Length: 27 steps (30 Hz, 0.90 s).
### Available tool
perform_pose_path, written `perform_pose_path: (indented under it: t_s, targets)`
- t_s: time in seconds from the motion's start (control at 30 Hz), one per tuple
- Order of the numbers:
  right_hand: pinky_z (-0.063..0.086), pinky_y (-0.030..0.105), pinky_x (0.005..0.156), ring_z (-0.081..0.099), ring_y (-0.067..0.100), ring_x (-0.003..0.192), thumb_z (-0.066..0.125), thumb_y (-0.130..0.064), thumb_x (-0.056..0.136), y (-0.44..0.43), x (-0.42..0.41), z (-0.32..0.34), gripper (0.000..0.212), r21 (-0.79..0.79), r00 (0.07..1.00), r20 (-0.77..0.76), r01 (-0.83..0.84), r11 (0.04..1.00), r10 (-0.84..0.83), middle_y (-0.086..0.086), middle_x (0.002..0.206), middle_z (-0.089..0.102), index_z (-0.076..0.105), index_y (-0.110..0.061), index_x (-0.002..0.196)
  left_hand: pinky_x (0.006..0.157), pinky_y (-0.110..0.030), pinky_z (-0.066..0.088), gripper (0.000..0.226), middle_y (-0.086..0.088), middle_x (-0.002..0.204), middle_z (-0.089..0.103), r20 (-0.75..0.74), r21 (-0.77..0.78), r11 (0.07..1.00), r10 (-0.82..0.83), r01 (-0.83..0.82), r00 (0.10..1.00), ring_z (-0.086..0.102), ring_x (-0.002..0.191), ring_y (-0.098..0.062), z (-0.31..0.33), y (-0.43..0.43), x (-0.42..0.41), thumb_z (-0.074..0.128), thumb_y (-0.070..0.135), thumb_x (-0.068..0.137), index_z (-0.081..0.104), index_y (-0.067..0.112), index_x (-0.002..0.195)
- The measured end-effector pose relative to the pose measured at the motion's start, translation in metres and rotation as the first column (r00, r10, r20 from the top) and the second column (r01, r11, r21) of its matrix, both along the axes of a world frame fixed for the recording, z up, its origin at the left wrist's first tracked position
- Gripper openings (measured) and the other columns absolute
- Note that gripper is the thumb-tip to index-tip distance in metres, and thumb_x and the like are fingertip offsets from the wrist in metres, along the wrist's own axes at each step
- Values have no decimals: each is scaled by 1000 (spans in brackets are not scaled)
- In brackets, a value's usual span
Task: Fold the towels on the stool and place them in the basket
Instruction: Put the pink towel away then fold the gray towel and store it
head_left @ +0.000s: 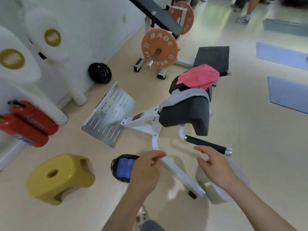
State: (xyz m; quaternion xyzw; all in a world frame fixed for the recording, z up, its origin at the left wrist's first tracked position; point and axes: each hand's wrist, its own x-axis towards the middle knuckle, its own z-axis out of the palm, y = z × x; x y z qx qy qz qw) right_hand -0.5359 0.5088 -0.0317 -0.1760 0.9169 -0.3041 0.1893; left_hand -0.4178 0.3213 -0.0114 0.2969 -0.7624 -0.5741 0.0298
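Observation:
A dark woven basket [115,164] sits on the floor with a folded blue towel [125,167] inside. My left hand [147,169] hovers just right of it, partly covering it, fingers loosely curled and holding nothing. My right hand [215,165] is spread open above the floor, near a black handle [206,145] of the exercise machine. A crumpled pink towel [198,78] and a grey towel [186,95] lie on the machine's dark padded seat [185,117]. The yellow stool [58,177] stands bare at lower left.
The machine's white frame [175,170] and metal footplate [108,114] occupy the middle floor. An orange weight plate [159,48] on a rack stands behind, a black plate [100,73] leans by the wall, red extinguishers [28,124] at left. Blue mats [286,92] lie right; a person's legs are far back.

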Motion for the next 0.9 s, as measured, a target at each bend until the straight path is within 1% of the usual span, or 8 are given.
perform_pose_path:
  t_s: [0.07,0.13,0.23,0.33,0.5,0.6,0.73,0.9]
  targets:
    - [44,22,86,57,12,105,57,-10,91,18,-13,8,39,-45,998,59,18,999,-15,-15,118,54,54,-30,124,62,-5,43,28,8,93,69,-11,45,999,1,0,1000,63,79,-7,13,22,-4,48,9,96,66,29,101]
    - [47,19,73,63,17,92,55,-7,91,24,-31,15,37,-152,980,186,104,983,-75,-7,108,62,53,-32,118,60,-11,46,26,5,83,71,0,62,998,-14,14,1000,64,77,-14,26,36,-12,47,13,97,66,30,100]
    - [51,31,70,68,21,75,54,-4,91,23,-66,20,30,-275,912,373,284,919,-170,6,92,70,57,-21,115,57,-9,43,27,3,78,70,11,-48,999,7,-7,1000,60,69,-9,40,40,-43,49,11,94,67,31,91]
    - [53,37,74,68,22,72,57,-4,87,28,-119,7,26,-282,852,446,425,860,-274,8,84,72,61,-17,109,64,-3,40,30,9,88,67,38,-172,985,11,-4,999,58,76,-2,39,46,-108,50,7,91,68,30,92]
    - [54,39,85,63,16,84,55,-17,88,30,-222,-28,25,-172,830,473,417,893,-297,-1,95,68,61,-27,110,88,-12,42,28,14,109,65,121,-261,960,-69,99,990,56,99,-1,11,52,-243,48,13,94,68,27,107]
    - [52,35,85,61,13,94,55,-16,91,22,-285,-40,31,-238,837,467,430,871,-286,0,111,62,56,-26,119,97,-21,40,30,11,119,62,159,-308,938,-113,158,981,54,110,-6,-6,48,-310,47,16,95,64,25,117]
    - [51,39,87,56,17,104,55,-16,93,-6,-360,-48,50,-359,751,593,571,738,-292,-2,123,50,39,-29,138,92,-16,32,33,9,126,58,205,-384,890,-178,246,962,49,117,-8,-29,34,-379,45,18,96,59,24,125]
    - [56,42,77,57,25,111,60,-1,84,-42,-431,-58,77,-516,649,740,716,471,-175,5,126,52,26,-43,139,104,-37,33,42,-3,144,36,289,-539,723,-323,432,901,32,129,-25,-49,33,-441,46,16,93,51,25,134]
